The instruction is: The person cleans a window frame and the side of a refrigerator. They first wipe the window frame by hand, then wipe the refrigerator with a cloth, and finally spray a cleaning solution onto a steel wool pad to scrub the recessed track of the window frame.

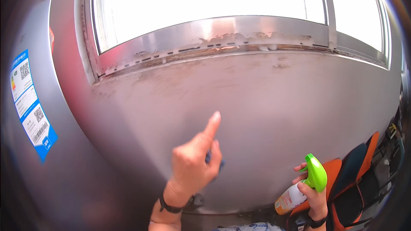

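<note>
My left hand (pixel 194 163) is raised in front of the pale wall (pixel 257 102), its index finger pointing up towards the window. Curled against its palm is a dark blue thing (pixel 222 164), perhaps a cloth, mostly hidden by the thumb and fingers. Lower right, my right hand (pixel 316 199) grips a white spray bottle (pixel 289 199) with a bright green trigger head (pixel 316 173). The bottle is tilted, its base towards the lower left. Above, a metal window frame (pixel 224 30) has brown stains and peeling along its lower edge, and dark smudges mark the wall below it.
On the left stands a grey appliance panel (pixel 64 118), seemingly a refrigerator, bearing a blue-and-white label (pixel 30 102). Orange and black chairs (pixel 348 179) crowd the lower right, close to the bottle. More clutter, indistinct, lies along the right rim.
</note>
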A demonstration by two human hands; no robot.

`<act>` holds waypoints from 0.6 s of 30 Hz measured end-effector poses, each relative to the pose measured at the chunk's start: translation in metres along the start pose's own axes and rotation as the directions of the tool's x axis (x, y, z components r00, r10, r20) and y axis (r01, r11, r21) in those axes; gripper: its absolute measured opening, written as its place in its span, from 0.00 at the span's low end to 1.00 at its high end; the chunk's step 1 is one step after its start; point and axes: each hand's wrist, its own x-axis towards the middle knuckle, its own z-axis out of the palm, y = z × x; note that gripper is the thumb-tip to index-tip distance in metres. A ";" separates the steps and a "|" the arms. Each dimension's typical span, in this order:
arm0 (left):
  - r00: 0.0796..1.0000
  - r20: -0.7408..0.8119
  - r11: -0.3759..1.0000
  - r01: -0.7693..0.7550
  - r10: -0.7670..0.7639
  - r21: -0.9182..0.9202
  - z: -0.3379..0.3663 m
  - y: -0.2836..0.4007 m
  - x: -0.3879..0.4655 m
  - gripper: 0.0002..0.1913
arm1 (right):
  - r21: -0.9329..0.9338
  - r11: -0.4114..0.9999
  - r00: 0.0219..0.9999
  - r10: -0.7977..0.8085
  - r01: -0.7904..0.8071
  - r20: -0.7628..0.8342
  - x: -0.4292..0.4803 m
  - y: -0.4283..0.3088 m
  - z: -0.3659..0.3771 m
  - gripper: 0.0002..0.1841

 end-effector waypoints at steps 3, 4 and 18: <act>0.997 -0.059 0.961 -0.026 0.044 0.276 -0.017 -0.002 0.038 0.32 | 0.013 0.999 0.999 0.033 -0.033 0.011 0.006 0.003 -0.005 0.30; 0.997 -0.050 0.886 -0.033 0.064 0.462 -0.025 0.001 0.051 0.34 | 0.017 0.999 0.999 0.032 -0.032 0.017 0.007 0.003 -0.004 0.30; 0.985 0.168 0.303 -0.148 -0.041 0.941 -0.032 -0.021 0.122 0.36 | 0.030 0.996 0.992 0.084 -0.088 0.097 0.034 0.007 -0.006 0.31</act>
